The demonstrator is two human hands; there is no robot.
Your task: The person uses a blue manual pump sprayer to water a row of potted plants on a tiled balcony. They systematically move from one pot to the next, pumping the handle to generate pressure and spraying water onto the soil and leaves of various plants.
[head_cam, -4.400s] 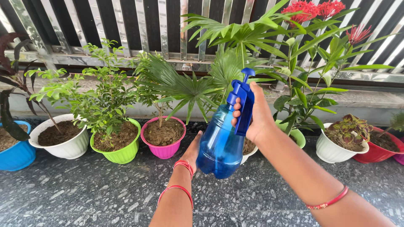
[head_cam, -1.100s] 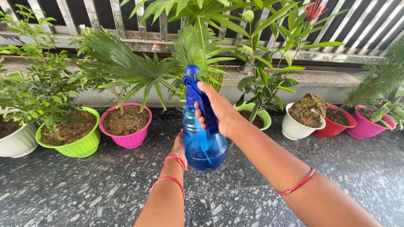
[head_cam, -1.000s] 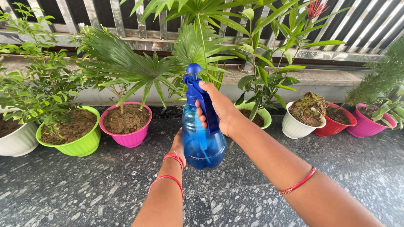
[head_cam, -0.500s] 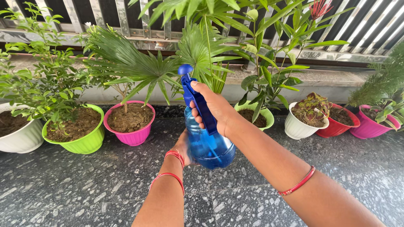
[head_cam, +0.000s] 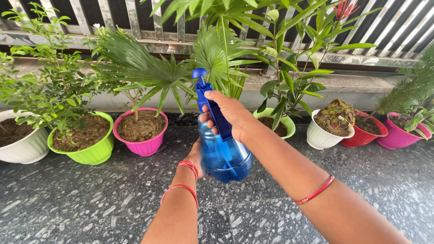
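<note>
A clear blue spray bottle (head_cam: 224,156) with a darker blue pump head is held up over the dark stone floor, tilted slightly left. My right hand (head_cam: 233,116) is wrapped around its blue handle and trigger from the right. My left hand (head_cam: 197,157) cups the bottle's lower left side from behind and is mostly hidden by it. Red bangles circle both wrists. The nozzle points toward a fan-leaved palm (head_cam: 149,74) rooted in a pink pot (head_cam: 141,145) just left of the bottle.
A row of potted plants lines the wall: white pot (head_cam: 23,150), lime pot (head_cam: 88,154), light green pot (head_cam: 287,124), white pot (head_cam: 319,139), red pot (head_cam: 364,137), pink pot (head_cam: 393,138). A metal railing (head_cam: 135,22) runs behind them. Speckled dark stone floor (head_cam: 90,203) lies in front.
Since 4.4 s ago the view swung right along the row of pots. Over the last second the bottle tipped slightly left and the pots slid a little rightward in the frame.
</note>
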